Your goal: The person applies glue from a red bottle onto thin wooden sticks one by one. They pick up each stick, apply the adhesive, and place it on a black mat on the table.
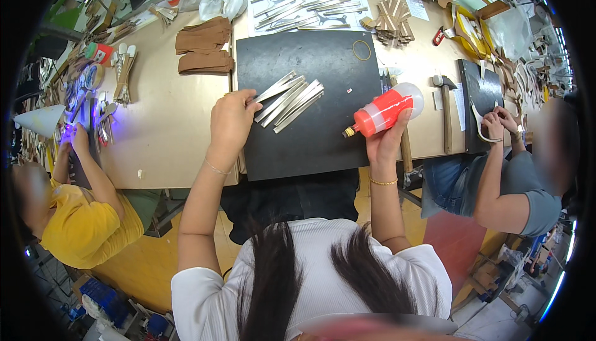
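Observation:
My right hand (386, 139) is wrapped round a squeeze bottle (382, 112) with a red band, a clear rounded base and a dark narrow tip. The bottle is tilted, tip down and to the left, above a black mat (304, 154). Several thin, pale, shiny strips (290, 102) lie side by side at a slant on the mat. At their left side, my left hand (231, 120) pinches the end of the leftmost strip (273, 87) between thumb and fingers. What the strips are made of is hard to tell.
Brown leather pieces (205, 44) lie left of the mat. More shiny strips (310, 5) rest on a printed sheet beyond it. A hammer (446, 111) lies to the right. Co-workers sit at both sides, one in a yellow shirt (84, 223), one in a grey-blue shirt (518, 192).

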Motion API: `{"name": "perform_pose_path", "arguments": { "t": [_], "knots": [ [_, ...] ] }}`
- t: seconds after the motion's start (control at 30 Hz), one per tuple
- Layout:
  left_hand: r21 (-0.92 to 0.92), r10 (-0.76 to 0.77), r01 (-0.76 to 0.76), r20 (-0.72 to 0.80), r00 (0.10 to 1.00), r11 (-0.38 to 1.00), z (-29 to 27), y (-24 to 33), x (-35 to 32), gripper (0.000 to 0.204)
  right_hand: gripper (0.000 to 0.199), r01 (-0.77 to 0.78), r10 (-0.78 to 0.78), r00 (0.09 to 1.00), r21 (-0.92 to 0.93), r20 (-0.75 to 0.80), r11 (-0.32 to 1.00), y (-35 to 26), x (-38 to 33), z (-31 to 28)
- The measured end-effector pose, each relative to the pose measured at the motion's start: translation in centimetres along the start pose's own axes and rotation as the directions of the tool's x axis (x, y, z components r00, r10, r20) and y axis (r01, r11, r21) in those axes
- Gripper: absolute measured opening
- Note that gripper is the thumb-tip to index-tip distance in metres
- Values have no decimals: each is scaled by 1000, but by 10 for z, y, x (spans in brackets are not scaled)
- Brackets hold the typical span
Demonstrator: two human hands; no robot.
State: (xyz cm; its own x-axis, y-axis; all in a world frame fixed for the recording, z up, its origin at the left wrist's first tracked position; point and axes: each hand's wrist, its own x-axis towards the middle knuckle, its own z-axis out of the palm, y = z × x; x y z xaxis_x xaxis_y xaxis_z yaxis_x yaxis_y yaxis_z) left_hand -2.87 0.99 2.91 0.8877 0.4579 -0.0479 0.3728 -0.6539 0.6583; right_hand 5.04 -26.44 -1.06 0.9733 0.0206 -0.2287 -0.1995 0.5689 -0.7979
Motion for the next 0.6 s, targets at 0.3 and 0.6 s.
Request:
{"name": "perform_pose_path", "arguments": {
  "t": [0.3,0.6],
  "knots": [
    [152,79,-93,91,993,984,-3,5,1,12,69,-7,7,1000,-1,13,1000,-2,-3,3],
    [92,83,-95,123,989,991,2,-12,-3,12,68,-9,9,998,-6,57,1000,-4,0,1]
  ]
}}
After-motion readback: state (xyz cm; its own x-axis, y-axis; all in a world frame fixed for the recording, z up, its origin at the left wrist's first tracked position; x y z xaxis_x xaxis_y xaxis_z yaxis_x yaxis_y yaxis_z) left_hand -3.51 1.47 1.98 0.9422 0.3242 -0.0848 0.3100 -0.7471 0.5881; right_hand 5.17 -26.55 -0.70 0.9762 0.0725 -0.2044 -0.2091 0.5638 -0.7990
